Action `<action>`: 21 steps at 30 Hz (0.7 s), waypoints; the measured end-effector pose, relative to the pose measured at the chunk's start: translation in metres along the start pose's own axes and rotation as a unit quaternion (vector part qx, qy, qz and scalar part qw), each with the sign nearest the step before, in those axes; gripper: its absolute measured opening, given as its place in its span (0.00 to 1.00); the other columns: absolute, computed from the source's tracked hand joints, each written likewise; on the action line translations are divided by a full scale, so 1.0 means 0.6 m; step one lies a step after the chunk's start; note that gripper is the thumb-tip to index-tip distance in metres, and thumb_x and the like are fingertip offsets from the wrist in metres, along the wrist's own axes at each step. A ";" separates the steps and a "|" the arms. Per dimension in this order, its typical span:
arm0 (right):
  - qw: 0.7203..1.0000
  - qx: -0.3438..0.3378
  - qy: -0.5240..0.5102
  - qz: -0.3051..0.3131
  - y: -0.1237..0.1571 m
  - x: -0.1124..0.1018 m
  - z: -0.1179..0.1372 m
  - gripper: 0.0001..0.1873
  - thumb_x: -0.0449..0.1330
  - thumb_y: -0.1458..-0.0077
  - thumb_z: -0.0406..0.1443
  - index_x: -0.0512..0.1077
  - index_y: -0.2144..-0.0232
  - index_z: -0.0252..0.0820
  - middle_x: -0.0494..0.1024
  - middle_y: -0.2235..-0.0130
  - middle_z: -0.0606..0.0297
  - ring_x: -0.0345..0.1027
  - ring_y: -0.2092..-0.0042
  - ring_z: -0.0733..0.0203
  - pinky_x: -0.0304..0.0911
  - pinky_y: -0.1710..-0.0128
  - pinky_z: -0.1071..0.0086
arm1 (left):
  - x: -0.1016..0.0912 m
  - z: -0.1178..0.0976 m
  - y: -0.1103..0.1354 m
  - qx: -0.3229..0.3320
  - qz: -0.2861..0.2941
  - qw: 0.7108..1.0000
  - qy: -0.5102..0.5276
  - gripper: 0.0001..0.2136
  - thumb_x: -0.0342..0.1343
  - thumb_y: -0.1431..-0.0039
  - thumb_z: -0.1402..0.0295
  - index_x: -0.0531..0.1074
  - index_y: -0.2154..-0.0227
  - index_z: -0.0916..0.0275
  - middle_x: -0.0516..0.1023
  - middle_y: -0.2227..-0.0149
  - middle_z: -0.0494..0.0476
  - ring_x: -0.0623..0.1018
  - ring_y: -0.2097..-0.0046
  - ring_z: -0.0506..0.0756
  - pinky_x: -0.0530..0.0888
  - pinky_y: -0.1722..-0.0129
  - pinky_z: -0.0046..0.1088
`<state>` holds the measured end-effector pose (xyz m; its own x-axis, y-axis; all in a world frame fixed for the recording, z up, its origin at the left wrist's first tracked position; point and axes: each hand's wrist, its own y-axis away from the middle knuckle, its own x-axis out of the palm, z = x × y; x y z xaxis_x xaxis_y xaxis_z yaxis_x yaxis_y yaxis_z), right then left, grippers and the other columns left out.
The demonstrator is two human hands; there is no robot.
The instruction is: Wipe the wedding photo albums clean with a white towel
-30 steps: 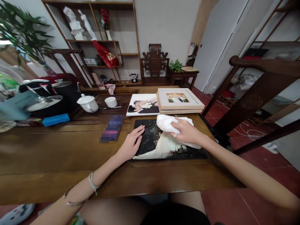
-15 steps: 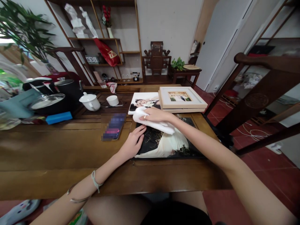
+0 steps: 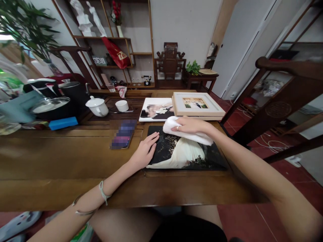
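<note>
Right hand [image 3: 189, 124] clutches white cloth [image 3: 168, 125] over the dark photo panel [image 3: 163, 151], left hand [image 3: 144, 151] lies there too, grip spread flat.

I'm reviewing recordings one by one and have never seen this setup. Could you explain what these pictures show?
There is no machine: a person works bare-handed, seen by a camera worn on the head, looking forward and down. The right hand holds a white cloth over a dark photo panel. The left hand lies across the panel's left edge, holding nothing. Beyond the panel on the wooden table are a light photo panel and a picture frame; leftward, a phone.
</note>
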<state>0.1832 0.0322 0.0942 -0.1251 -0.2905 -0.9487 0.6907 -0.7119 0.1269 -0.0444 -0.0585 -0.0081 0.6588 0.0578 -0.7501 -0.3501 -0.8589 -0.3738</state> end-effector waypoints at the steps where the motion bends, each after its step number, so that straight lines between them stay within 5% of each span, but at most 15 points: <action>1: 1.000 0.005 0.004 -0.006 0.012 0.002 -0.008 0.20 0.48 0.40 0.47 0.71 0.62 0.38 0.75 0.56 0.52 0.67 0.55 0.49 0.62 0.57 0.60 | 0.000 0.000 0.000 0.002 0.000 1.000 0.001 0.19 0.40 0.35 0.68 0.67 0.45 0.65 0.65 0.39 0.63 0.63 0.37 0.59 0.60 0.38 0.46; 9: 0.987 -0.069 0.088 -0.113 0.016 0.048 0.003 0.12 0.53 0.41 0.38 0.72 0.63 0.36 0.74 0.60 0.52 0.65 0.54 0.48 0.60 0.55 0.59 | 0.001 0.000 -0.002 -0.002 0.003 1.000 -0.015 0.19 0.40 0.35 0.68 0.67 0.45 0.66 0.64 0.39 0.64 0.63 0.37 0.59 0.61 0.38 0.46; 13: 0.982 -0.102 0.124 -0.098 0.034 0.079 0.055 0.11 0.55 0.49 0.32 0.73 0.63 0.34 0.73 0.57 0.48 0.63 0.51 0.46 0.60 0.53 0.55 | -0.001 0.000 -0.001 -0.002 0.004 1.000 -0.016 0.19 0.40 0.35 0.68 0.67 0.46 0.64 0.65 0.40 0.63 0.64 0.38 0.59 0.61 0.39 0.46; 18: 0.976 -0.142 0.143 -0.080 0.125 0.138 0.146 0.15 0.58 0.52 0.33 0.74 0.60 0.37 0.64 0.45 0.42 0.49 0.40 0.30 0.47 0.46 0.38 | -0.004 -0.001 -0.002 -0.010 0.015 1.000 -0.013 0.20 0.40 0.36 0.68 0.66 0.44 0.63 0.65 0.39 0.62 0.63 0.37 0.60 0.61 0.39 0.47; 21: 0.974 -0.172 0.131 -0.067 0.154 0.158 0.176 0.12 0.60 0.52 0.36 0.75 0.63 0.40 0.61 0.42 0.44 0.45 0.38 0.29 0.44 0.45 0.36 | -0.005 -0.001 -0.002 -0.003 0.018 1.000 -0.005 0.20 0.40 0.36 0.69 0.66 0.44 0.63 0.64 0.39 0.62 0.62 0.37 0.60 0.60 0.39 0.47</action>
<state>0.1599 -0.1290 0.0465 -0.0761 -0.0045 -0.9971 0.8837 -0.4634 -0.0654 -0.0457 -0.0580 -0.0049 0.6394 0.0312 -0.7682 -0.3698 -0.8635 -0.3429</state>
